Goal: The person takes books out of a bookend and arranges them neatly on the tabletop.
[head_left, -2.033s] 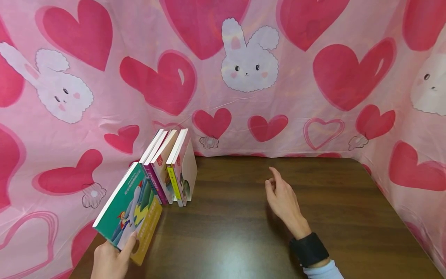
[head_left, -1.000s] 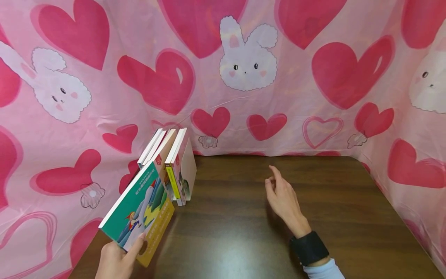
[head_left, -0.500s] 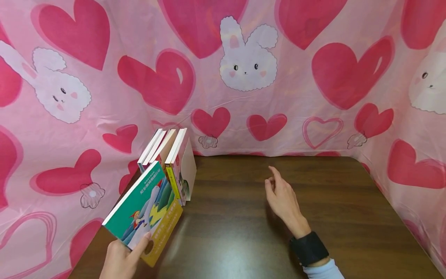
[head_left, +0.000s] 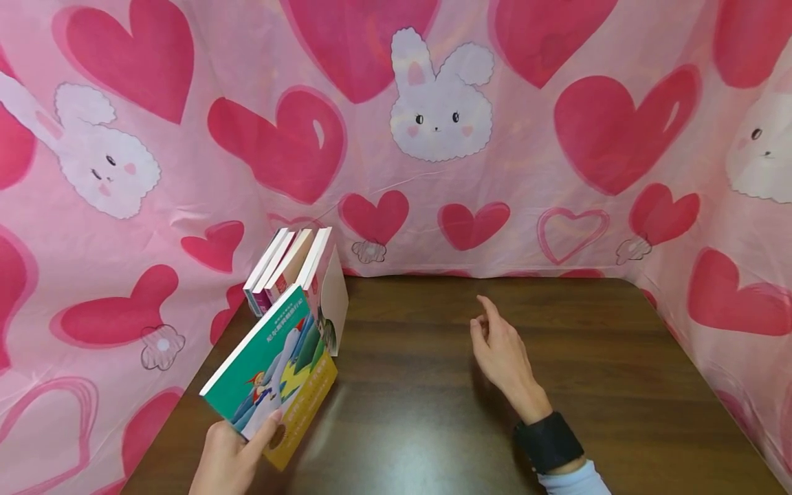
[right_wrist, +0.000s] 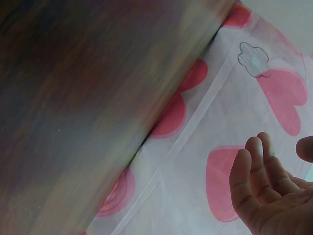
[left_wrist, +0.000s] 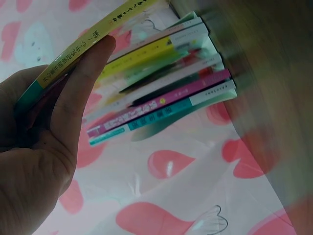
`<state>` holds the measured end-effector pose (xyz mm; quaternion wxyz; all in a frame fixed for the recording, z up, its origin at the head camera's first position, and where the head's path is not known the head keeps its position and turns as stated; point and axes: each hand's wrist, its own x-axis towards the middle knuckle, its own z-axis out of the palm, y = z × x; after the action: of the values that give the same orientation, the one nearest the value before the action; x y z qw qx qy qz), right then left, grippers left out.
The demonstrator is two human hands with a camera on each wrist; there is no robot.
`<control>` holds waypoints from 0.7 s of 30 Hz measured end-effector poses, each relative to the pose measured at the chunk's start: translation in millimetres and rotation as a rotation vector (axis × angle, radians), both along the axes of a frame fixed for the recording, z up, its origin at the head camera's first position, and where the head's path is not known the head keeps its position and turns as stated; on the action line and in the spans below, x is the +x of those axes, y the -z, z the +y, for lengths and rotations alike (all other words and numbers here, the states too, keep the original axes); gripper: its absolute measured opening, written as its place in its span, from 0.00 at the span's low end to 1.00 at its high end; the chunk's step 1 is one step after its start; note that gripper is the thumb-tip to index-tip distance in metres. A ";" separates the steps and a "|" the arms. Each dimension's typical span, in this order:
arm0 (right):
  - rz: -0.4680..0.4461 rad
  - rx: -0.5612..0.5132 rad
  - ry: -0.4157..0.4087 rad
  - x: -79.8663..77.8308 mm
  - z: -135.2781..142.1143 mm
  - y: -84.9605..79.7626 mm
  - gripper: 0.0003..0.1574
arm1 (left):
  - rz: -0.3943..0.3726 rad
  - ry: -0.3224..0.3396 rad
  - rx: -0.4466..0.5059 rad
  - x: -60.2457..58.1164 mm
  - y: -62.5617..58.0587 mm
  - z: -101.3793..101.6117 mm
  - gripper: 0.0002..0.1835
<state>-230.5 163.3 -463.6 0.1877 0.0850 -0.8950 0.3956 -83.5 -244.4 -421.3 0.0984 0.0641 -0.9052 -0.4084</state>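
Note:
My left hand [head_left: 238, 447] grips a green and yellow picture-cover book [head_left: 278, 378] by its near lower edge, thumb on the front cover. The book is tilted and overlaps the near ends of a row of standing books [head_left: 334, 295] in the head view. In the left wrist view the held book's yellow spine [left_wrist: 73, 51] crosses the top left, and the row shows a purple spine [left_wrist: 161, 103] and a teal spine [left_wrist: 146, 117]. My right hand [head_left: 504, 350] hangs over the table at the right, fingers loosely bent, holding nothing; the right wrist view shows its fingers [right_wrist: 261, 171] apart from anything.
A dark wooden table [head_left: 408, 426] spreads under both hands. Pink cloth [head_left: 532, 172] with hearts and rabbits hangs along its back and both sides. The row of books stands at the back left, close to the cloth. A black band [head_left: 549, 441] wraps the right wrist.
My left hand has carried the book rightward along the near side of the row, so it now covers the yellow spine and reveals the leftmost books. My right hand has stayed in place.

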 end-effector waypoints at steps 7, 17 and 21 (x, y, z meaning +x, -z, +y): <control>0.003 0.004 0.001 -0.8 0.8 -0.4 0.30 | -0.018 0.063 0.072 -5.3 0.6 10.5 0.27; 0.013 0.000 -0.001 0.1 3.3 -2.1 0.30 | 0.056 0.155 0.109 -18.9 2.0 22.8 0.26; 0.020 0.003 -0.007 1.3 3.7 -2.9 0.30 | 0.002 0.178 0.138 -25.1 1.0 24.9 0.28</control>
<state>-229.2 167.0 -460.7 0.1949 0.0925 -0.8935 0.3939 -108.6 -219.5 -422.3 0.0582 -0.0102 -0.8770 -0.4769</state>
